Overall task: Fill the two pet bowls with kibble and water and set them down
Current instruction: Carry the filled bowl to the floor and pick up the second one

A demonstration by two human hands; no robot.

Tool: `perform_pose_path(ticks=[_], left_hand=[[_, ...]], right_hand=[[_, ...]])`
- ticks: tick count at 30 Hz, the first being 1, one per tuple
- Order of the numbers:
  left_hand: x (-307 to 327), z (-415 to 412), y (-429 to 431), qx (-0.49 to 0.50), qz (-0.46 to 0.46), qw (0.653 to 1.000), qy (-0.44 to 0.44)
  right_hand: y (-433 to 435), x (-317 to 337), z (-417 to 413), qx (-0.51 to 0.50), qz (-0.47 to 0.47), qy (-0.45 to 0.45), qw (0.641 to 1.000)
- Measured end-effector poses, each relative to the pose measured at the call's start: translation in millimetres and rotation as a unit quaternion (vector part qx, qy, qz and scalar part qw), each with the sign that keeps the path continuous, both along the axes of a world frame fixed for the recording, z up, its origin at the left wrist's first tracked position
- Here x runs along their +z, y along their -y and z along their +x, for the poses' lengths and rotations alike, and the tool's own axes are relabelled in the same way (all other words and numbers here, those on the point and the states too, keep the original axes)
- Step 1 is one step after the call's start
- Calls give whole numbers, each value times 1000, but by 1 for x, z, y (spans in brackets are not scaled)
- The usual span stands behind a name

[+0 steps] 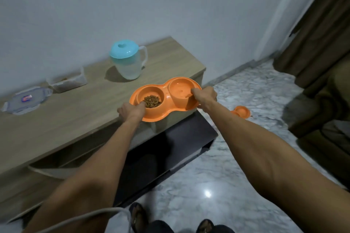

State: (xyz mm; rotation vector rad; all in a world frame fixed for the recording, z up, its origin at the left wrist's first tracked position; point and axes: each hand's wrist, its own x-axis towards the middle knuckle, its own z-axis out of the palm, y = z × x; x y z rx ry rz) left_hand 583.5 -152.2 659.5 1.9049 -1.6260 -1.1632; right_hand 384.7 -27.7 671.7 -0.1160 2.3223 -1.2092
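1. Beyond your hands a white wall point(132, 5) fills the background, and a grey marbled floor point(217, 157) spreads below and to the right of your grip.
2. A brown curtain point(322, 34) hangs far right of your right hand.
3. The wooden cabinet top point(66, 115) runs leftward from your left hand and ends just under the grip.
4. Both your arms reach forward, nearly straight. Your left hand point(130, 110) clasps the near left rim of the orange double bowl point(166, 98), with the thumb hooked into the well. Your right hand point(205, 95) grips the right end the same way.
5. The double bowl sits between your hands, overhanging the cabinet's front corner. You cannot tell whether it touches the wood.
6. The well by your left thumb holds brown kibble point(152, 101). The well by your right hand shows a pale sheen, its contents unclear.
7. Beyond your left hand stands a clear pitcher point(128, 62) with a teal lid.
8. Further left lie an open clear container point(66, 82) and its loose lid point(26, 100).
9. A second orange bowl point(241, 111) rests on the floor, right of your right wrist.
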Motion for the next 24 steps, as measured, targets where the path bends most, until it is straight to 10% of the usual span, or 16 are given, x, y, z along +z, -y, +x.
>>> perform_pose_path(ticks=[24], left_hand=[[-63, -434, -142, -154, 29, 987, -22]], right_hand=[[-188, -36, -386, -164, 29, -27, 986]])
